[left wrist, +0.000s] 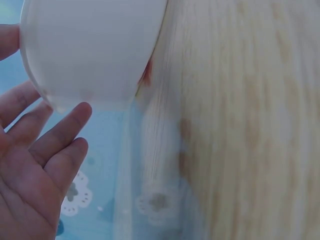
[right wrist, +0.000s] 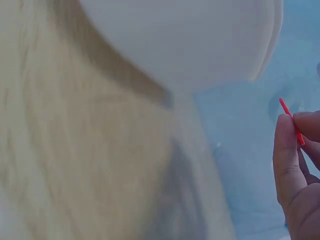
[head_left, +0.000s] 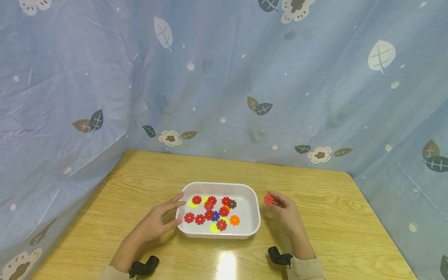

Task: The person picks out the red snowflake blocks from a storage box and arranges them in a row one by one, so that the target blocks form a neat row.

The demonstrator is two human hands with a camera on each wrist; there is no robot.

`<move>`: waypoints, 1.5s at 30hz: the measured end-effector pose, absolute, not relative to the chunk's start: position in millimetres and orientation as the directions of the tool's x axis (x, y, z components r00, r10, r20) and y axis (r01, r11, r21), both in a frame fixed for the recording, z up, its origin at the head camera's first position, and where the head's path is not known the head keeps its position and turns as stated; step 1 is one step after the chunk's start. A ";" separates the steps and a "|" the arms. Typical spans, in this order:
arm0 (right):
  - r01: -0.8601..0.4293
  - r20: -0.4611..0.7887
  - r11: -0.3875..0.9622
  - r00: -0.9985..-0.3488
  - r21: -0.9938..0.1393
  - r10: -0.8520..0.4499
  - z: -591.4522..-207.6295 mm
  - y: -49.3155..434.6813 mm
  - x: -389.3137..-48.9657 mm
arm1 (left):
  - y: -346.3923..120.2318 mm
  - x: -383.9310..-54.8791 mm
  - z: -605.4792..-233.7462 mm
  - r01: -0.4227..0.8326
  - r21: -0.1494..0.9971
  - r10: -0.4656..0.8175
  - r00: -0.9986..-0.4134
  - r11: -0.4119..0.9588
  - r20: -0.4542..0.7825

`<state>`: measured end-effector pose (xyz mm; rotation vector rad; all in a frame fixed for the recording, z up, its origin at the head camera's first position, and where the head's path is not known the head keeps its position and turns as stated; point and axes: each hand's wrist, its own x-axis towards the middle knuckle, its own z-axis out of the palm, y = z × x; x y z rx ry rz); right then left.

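A white plastic tub (head_left: 250,223) sits on the table, holding several flat notched building discs. Most are red, like the red disc (head_left: 189,217); the others are yellow, orange, blue and dark grey. My left hand (head_left: 155,221) rests against the tub's left end, its fingers spread and some tips over the rim. In the left wrist view, the fingers lie along the tub's outer wall (left wrist: 95,55). Just beyond the tub's right end, my right hand (head_left: 285,210) pinches a red notched disc (head_left: 268,200) between thumb and fingertips. The right wrist view shows this disc (right wrist: 284,107) edge-on.
The wooden table (head_left: 325,210) extends around the tub on all sides. Blue patterned cloth (head_left: 210,77) hangs behind it and at both sides. Black wrist devices, one at the left (head_left: 145,266) and one at the right (head_left: 279,256), show below the hands.
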<state>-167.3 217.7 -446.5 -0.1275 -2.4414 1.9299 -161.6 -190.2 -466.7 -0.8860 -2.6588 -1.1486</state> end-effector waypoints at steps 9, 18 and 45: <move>0.089 -0.054 0.250 -0.988 -0.964 0.145 -462.8 233.1 -173.0 | -190.2 -161.5 -468.4 0.550 0.627 0.465 -0.827 0.551 0.316; 0.151 -0.093 0.317 -0.978 -0.936 0.189 -477.7 241.4 -175.4 | -190.1 -160.7 -466.1 0.560 0.617 0.472 -0.821 0.554 0.321; 0.061 0.078 0.610 -0.977 -0.790 0.200 -473.8 235.8 -170.2 | -190.0 -161.8 -465.1 0.549 0.632 0.472 -0.826 0.547 0.309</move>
